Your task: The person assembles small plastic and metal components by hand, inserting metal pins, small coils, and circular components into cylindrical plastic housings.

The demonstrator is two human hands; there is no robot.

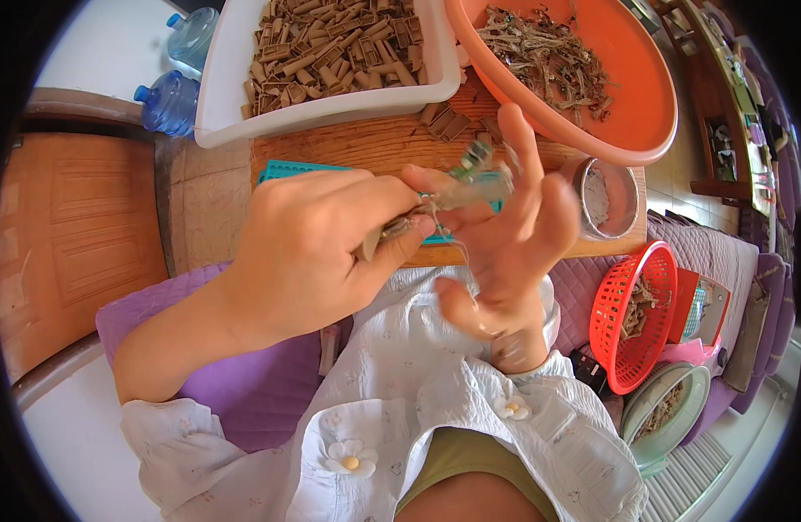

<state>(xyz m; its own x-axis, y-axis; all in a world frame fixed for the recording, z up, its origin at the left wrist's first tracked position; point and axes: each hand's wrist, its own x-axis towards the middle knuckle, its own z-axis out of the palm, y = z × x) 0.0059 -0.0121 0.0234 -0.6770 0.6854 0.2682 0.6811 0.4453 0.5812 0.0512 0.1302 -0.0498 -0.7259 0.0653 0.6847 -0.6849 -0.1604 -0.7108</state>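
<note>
My left hand [300, 239] is closed in a pinch over the wooden table's front edge. Between its thumb and fingers is a small tan plastic casing [368, 247], mostly covered by the fingers. A small green circuit board [475, 157] with thin wires, smeared by motion, shows just past the fingertips. My right hand [513, 244] is close beside it, palm up and blurred, with its fingers spread apart. The board and wires overlap its fingers, but I see no grip on them. Under both hands lies a teal tray [283, 168], partly hidden.
A white tub [331, 106] of tan casings [331, 61] stands at the back left. Beside it is an orange basin [648, 130] of wiry strips. A round container [622, 204] sits at the table's right. Right of me are a red basket [607, 326] and a pale green basin [692, 418].
</note>
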